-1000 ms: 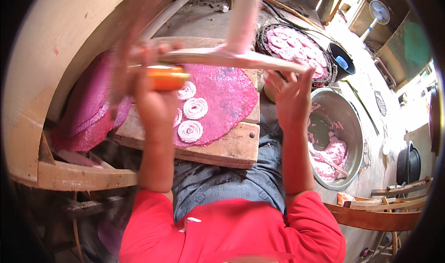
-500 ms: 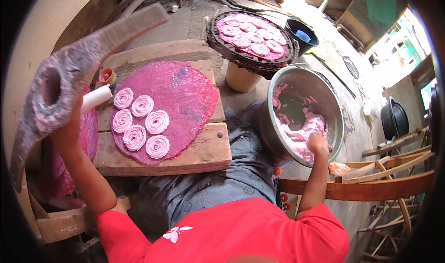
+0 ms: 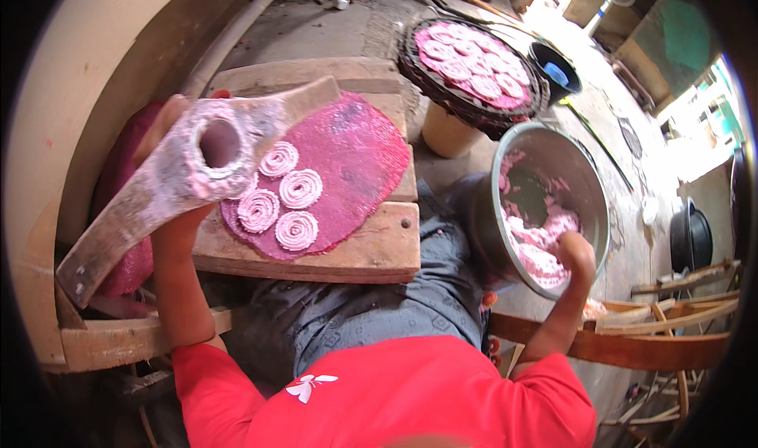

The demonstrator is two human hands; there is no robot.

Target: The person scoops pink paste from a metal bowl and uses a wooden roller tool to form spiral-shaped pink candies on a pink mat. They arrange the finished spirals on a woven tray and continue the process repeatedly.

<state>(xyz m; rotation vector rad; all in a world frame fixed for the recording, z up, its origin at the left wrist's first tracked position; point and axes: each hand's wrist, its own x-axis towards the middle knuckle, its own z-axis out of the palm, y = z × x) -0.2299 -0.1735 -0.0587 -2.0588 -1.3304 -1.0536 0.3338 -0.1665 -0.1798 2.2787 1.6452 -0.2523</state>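
Note:
My left hand (image 3: pixel 162 128) grips a wooden press (image 3: pixel 158 199), a long bar with a round hole in its middle, smeared with pink dough. It is tilted, hole toward me, over the left part of a round magenta mesh mat (image 3: pixel 355 152). Several pink ridged dough spirals (image 3: pixel 300 189) lie on the mat, some partly covered by the press. On the right, my right hand (image 3: pixel 576 254) is closed inside a tilted grey tub (image 3: pixel 582 176), against the soft pink dough (image 3: pixel 541 262). What its curled fingers hold is hidden.
The mat lies on a plank table (image 3: pixel 355 251) before my knees. Beyond the tub, a dark round rack (image 3: pixel 410 65) bears another mat of spirals, above a cream bucket (image 3: pixel 450 132). A black bucket (image 3: pixel 545 53) stands behind. Curved wooden bars (image 3: pixel 632 345) run at lower right.
My left hand has brought the press rightward over the mat and turned it, so the white cylinder no longer shows. My right hand stays in the tub. The view has shifted slightly.

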